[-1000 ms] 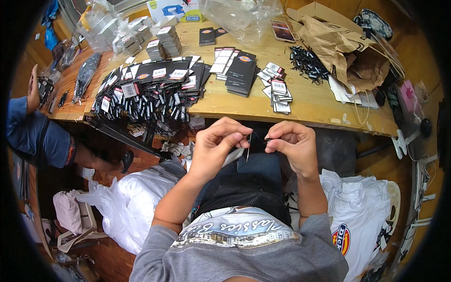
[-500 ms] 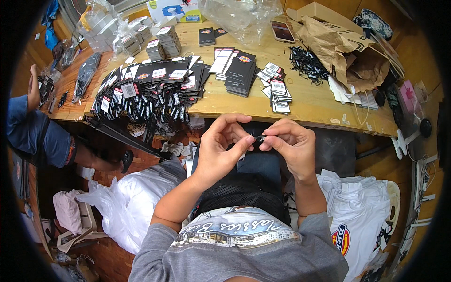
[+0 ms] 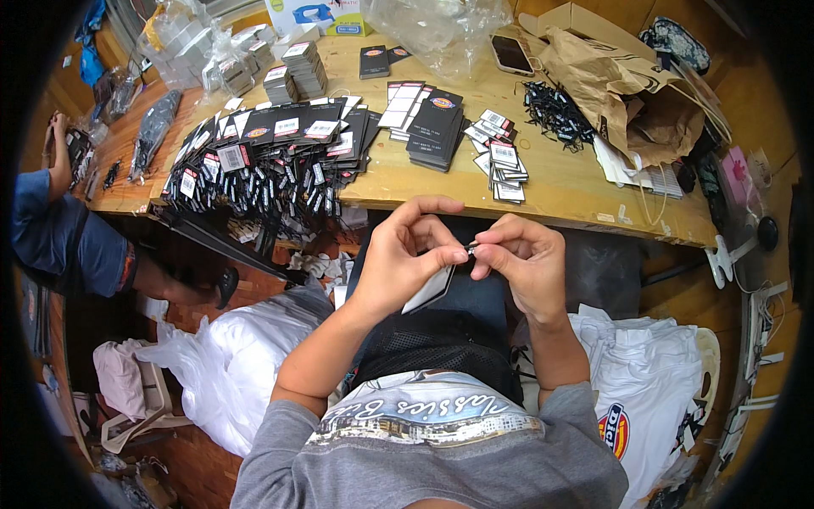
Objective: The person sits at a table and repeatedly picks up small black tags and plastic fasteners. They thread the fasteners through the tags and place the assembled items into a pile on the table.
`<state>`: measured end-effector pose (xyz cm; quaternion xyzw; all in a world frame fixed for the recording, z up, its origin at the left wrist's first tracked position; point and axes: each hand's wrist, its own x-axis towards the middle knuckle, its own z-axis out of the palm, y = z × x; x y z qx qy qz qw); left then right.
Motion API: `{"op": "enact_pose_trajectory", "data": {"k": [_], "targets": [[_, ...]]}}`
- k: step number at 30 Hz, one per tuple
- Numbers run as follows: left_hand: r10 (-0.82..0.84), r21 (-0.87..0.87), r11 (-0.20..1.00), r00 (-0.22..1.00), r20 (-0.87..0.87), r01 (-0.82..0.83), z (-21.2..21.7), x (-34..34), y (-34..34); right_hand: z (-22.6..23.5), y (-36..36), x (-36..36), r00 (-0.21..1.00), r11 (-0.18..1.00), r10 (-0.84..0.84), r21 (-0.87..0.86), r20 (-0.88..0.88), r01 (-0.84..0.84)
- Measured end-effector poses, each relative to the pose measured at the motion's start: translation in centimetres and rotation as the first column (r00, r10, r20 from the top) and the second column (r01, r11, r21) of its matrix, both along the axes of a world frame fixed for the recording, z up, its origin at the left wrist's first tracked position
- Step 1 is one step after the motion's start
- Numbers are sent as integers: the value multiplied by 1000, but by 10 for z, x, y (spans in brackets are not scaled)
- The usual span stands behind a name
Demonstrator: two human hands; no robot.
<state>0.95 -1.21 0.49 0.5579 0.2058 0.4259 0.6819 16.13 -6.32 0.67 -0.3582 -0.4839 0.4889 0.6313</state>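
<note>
Over my lap, just off the table's front edge, my left hand (image 3: pixel 398 263) and my right hand (image 3: pixel 532 267) meet fingertip to fingertip. Both pinch a small black tag string (image 3: pixel 471 248); its ends are mostly covered by my fingers. Below my left fingers a hang tag (image 3: pixel 428 290) with a pale face and dark edge hangs tilted, partly hidden by that hand. On the table ahead lie a stack of black hang tags (image 3: pixel 435 136), small barcode tags (image 3: pixel 506 170) and a tangled heap of black strings (image 3: pixel 555 114).
A wide pile of strung tags (image 3: pixel 271 161) hangs over the table edge at left. A phone (image 3: pixel 511 54) and brown paper bag (image 3: pixel 610 93) lie farther back. White garments (image 3: pixel 644 373) sit at my right, a plastic-wrapped bundle (image 3: pixel 246 365) at my left. Another person (image 3: pixel 59 212) is at far left.
The hang tag beneath my left hand has swung into view, showing its pale face. My fingertips have shifted slightly around the string. The other person's hand has lowered toward the table.
</note>
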Motion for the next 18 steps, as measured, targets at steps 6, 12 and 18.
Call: {"op": "enact_pose_trajectory", "data": {"k": [6, 12, 18], "targets": [[-243, -295, 886, 900, 363, 358, -54, 8, -1, 12, 25, -4, 881, 947, -320, 75, 348, 314], [-255, -528, 707, 865, 431, 471, -66, 19, 10, -4, 82, 8, 305, 895, -432, 445, 849, 28], [-236, -553, 700, 877, 418, 452, -74, 15, 18, 3, 91, 0, 65, 931, -349, 354, 935, -86]]}}
